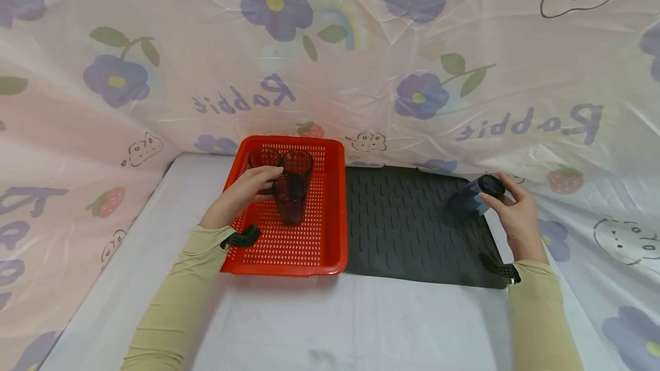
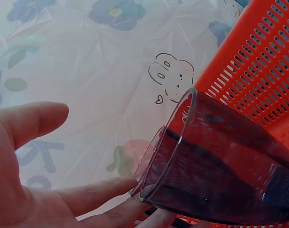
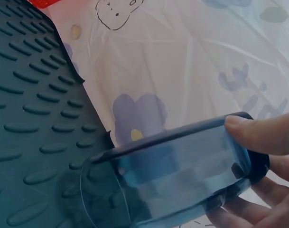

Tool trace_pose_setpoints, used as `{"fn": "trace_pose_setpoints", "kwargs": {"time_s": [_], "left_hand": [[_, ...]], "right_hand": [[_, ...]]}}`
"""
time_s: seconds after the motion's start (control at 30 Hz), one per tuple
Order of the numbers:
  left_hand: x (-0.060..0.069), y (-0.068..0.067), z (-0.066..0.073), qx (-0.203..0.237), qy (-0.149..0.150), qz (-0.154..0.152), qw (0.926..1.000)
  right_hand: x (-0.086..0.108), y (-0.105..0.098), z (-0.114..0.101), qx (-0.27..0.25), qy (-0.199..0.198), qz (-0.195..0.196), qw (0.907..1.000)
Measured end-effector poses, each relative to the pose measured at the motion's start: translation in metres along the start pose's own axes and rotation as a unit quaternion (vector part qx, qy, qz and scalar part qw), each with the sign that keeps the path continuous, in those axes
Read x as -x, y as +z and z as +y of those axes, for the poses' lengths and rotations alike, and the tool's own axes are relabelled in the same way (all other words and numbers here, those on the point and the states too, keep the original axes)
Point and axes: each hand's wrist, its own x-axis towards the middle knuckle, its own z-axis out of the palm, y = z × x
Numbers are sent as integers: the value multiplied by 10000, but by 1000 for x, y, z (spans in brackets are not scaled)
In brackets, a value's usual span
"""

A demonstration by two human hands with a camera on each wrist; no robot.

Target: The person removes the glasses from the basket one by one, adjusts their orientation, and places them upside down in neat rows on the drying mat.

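Observation:
Three dark tinted glasses stand in the red basket, seen from above in the head view. My left hand reaches in over the basket's left side, beside the nearest glass. In the left wrist view, the fingers lie extended at that glass's rim while the thumb stays well apart from it. My right hand holds a blue glass by its thick base, thumb on one side and fingers on the other. That glass is tilted, mouth down toward the dark ribbed mat; whether its rim touches is unclear.
The dark mat lies flat directly right of the basket, both on a white-covered table. A patterned sheet hangs behind the table and along its sides. Behind the nearest glass, two others stand at the basket's back.

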Motion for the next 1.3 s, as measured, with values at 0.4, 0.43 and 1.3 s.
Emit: {"fn": "trace_pose_setpoints", "kwargs": {"time_s": [0.4,0.43,1.3], "left_hand": [[2,-1,-5,58,-65,119,9999],[2,-1,-5,68,-65,119,9999],[-5,-1,-8,-150,162,24,9998]], "right_hand": [[-6,-4,6,221,260,146,9993],[-6,-4,6,206,291,167,9992],[-8,-10,26,1708,171,304,9847]]}}
